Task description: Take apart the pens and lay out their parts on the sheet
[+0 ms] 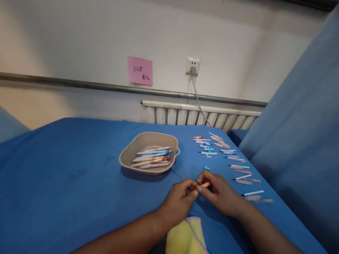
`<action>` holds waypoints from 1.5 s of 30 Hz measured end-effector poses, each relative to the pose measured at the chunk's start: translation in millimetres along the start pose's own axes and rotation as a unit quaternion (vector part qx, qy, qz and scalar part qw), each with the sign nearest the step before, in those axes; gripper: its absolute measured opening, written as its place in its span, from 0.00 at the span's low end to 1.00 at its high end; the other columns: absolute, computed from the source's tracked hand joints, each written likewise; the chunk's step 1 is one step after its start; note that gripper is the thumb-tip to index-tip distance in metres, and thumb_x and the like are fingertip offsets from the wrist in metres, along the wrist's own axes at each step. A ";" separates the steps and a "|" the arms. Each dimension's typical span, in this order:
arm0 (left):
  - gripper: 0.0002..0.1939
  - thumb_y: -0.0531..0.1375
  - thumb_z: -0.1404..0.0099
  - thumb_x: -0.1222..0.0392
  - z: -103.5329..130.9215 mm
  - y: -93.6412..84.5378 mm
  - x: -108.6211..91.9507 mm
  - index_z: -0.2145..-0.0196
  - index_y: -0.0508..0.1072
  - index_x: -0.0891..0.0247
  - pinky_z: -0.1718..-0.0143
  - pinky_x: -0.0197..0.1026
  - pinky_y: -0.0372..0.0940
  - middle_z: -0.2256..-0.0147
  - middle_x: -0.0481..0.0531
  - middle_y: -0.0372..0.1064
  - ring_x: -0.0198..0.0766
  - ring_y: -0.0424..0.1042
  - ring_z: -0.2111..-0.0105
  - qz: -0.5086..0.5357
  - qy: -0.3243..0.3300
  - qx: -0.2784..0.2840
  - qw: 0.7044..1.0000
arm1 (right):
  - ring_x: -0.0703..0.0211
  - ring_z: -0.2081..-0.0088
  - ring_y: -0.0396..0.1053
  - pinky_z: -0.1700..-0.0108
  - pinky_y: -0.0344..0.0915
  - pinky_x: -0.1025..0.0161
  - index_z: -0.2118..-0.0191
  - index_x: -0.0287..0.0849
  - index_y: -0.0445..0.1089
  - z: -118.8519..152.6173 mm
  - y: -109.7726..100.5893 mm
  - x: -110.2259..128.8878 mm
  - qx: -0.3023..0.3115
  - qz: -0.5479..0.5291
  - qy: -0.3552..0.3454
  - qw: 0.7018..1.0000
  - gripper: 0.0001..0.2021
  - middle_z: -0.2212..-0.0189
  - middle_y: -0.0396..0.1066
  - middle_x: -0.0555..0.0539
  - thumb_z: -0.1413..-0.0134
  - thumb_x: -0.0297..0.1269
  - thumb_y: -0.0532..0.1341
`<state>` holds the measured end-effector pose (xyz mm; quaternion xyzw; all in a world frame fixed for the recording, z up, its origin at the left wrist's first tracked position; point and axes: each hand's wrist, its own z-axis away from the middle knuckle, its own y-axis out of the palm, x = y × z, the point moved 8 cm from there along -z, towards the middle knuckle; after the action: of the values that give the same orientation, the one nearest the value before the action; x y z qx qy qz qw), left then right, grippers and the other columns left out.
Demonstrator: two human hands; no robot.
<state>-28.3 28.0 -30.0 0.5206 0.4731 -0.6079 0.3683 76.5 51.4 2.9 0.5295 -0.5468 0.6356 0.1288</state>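
Left hand [178,201] and right hand [220,194] are pinching a pen piece [206,184]. Cloth [58,197] is spreading toward nine o'clock, ending near three.

A pink note [140,71] hangs on the wall [92,46] near a socket [193,63].
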 end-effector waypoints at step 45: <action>0.17 0.48 0.37 0.45 1.8 -4.8 -3.7 0.70 0.60 0.61 0.87 0.30 0.46 0.82 0.41 0.59 0.26 0.54 0.87 0.226 -0.055 -0.034 0.972 | 0.65 0.79 0.61 0.76 0.57 0.67 0.68 0.41 0.68 -8.0 23.7 -1.5 -0.026 -0.338 0.065 0.939 0.13 0.80 0.67 0.52 0.55 0.45 0.64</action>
<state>-32.6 27.5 -25.5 0.5671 0.3426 -0.5198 0.5392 55.3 49.9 -10.3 0.6373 -0.3426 0.5733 0.3845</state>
